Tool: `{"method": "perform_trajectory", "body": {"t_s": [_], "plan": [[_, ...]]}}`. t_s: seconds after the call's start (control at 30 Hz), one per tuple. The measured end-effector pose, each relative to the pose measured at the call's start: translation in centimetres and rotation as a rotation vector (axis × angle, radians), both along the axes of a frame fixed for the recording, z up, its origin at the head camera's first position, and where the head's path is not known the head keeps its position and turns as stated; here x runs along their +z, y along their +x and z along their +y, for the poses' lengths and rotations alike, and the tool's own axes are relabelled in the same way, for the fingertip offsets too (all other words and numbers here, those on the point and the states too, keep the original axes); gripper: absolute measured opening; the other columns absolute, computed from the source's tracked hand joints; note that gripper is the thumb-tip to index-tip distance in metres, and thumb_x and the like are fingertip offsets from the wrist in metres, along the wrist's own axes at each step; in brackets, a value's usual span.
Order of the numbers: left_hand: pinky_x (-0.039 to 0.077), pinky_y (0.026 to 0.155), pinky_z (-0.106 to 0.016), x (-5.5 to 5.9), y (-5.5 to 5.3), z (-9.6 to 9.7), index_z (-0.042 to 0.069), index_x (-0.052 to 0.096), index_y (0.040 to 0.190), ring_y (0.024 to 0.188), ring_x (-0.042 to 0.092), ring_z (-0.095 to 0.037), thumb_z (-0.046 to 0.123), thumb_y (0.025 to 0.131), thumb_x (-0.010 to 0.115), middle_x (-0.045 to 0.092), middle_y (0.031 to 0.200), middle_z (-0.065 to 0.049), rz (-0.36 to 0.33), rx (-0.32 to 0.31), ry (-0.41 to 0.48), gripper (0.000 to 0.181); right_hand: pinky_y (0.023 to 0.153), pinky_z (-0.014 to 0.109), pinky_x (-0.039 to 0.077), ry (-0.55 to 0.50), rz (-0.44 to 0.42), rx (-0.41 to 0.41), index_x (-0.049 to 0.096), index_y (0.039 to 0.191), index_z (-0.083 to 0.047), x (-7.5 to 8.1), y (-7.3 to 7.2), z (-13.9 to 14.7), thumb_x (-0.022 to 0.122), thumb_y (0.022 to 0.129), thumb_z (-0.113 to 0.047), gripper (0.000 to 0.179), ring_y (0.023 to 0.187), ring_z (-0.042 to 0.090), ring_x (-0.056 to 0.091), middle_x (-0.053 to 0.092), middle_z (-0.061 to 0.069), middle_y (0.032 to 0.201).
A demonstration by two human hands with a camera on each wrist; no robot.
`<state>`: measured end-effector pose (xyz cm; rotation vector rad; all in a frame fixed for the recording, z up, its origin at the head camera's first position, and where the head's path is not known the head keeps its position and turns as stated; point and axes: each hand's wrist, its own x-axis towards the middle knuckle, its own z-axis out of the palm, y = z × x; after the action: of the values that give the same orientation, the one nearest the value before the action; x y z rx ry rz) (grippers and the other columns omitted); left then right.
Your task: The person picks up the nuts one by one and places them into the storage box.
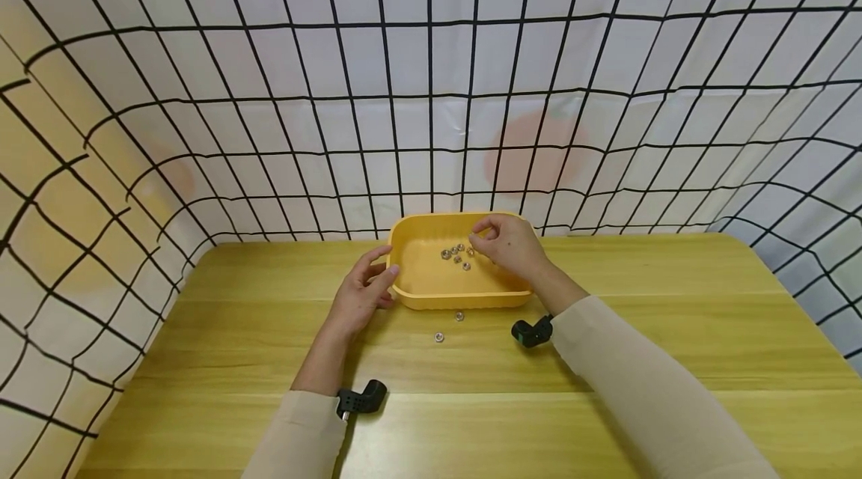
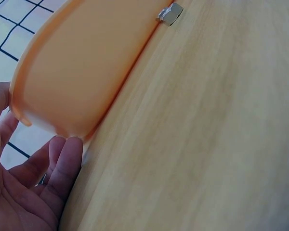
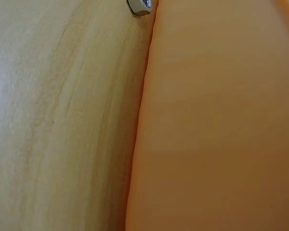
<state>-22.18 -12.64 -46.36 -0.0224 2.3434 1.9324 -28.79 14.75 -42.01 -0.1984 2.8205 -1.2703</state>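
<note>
A yellow plastic tray [image 1: 417,277] stands on the table with several small metal nuts [image 1: 457,260] inside. My left hand [image 1: 360,292] holds the tray's left end, thumb over the rim and the other fingers along the outer wall. In the left wrist view, bent fingers [image 2: 67,159] reach low on that wall. My right hand [image 1: 508,243] is over the right part of the tray, thumb and forefinger tips brought together above the nuts. I cannot tell whether a nut is between them. The right wrist view shows the tray's side [image 3: 212,120] and none of the hand.
Two loose nuts lie on the wooden table [image 1: 242,344] in front of the tray, one nut [image 1: 459,316] close to its front wall and another nut [image 1: 439,337] nearer me. Black wire mesh [image 1: 431,97] over printed cloth stands behind the table and at both sides.
</note>
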Motion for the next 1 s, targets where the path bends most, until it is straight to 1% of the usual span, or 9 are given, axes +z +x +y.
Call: {"method": "perform_trajectory", "body": {"t_s": [0.17,0.4,0.57,0.7,0.83,1.0], "plan": [[0.061,0.074,-0.030,0.0,0.0,0.0,0.028,0.051,0.148,0.075,0.063,-0.020,0.035,0.103,0.063,0.056,0.143,-0.019,0.000,-0.001,0.005,0.048,0.050,0.024,0.042,-0.013,-0.003,-0.004,0.072,0.112,-0.012,0.1,0.1,0.0,0.071,0.096,-0.027,0.022,0.054,0.015,0.056,0.069,0.004,0.079],[0.061,0.073,-0.030,0.1,0.1,0.0,0.030,0.052,0.147,0.075,0.062,-0.020,0.034,0.102,0.064,0.055,0.143,-0.019,-0.004,-0.003,0.028,0.046,0.050,0.024,0.042,-0.067,-0.017,-0.015,0.070,0.115,-0.012,0.2,0.2,0.1,0.072,0.096,-0.026,0.023,0.058,0.023,0.061,0.065,0.002,0.079],[0.061,0.073,-0.030,0.1,0.1,0.0,0.030,0.052,0.146,0.075,0.063,-0.021,0.034,0.102,0.064,0.056,0.142,-0.019,-0.007,-0.001,0.022,0.046,0.051,0.024,0.041,-0.081,-0.020,-0.028,0.070,0.114,-0.014,0.3,0.2,0.1,0.072,0.096,-0.026,0.022,0.058,0.018,0.058,0.064,0.002,0.079],[0.061,0.073,-0.030,0.1,0.1,0.1,0.030,0.052,0.147,0.074,0.063,-0.021,0.034,0.102,0.064,0.056,0.142,-0.019,-0.012,-0.002,0.019,0.046,0.051,0.024,0.041,-0.090,-0.001,-0.038,0.071,0.113,-0.014,0.7,0.4,0.2,0.073,0.095,-0.027,0.022,0.059,0.016,0.056,0.065,0.003,0.080],[0.061,0.073,-0.030,0.0,0.0,0.0,0.028,0.051,0.148,0.074,0.063,-0.021,0.034,0.102,0.064,0.056,0.143,-0.020,-0.006,-0.005,0.020,0.048,0.051,0.023,0.041,-0.118,0.012,-0.032,0.071,0.116,-0.013,1.4,0.8,0.2,0.073,0.094,-0.028,0.027,0.061,0.016,0.056,0.067,0.003,0.083],[0.061,0.072,-0.031,-0.1,-0.1,-0.1,0.029,0.052,0.147,0.074,0.064,-0.021,0.034,0.102,0.064,0.056,0.143,-0.019,-0.004,-0.003,0.024,0.047,0.050,0.023,0.039,-0.152,0.008,-0.006,0.071,0.117,-0.013,2.2,2.0,0.1,0.073,0.094,-0.030,0.029,0.061,0.017,0.053,0.066,0.004,0.083]]}}
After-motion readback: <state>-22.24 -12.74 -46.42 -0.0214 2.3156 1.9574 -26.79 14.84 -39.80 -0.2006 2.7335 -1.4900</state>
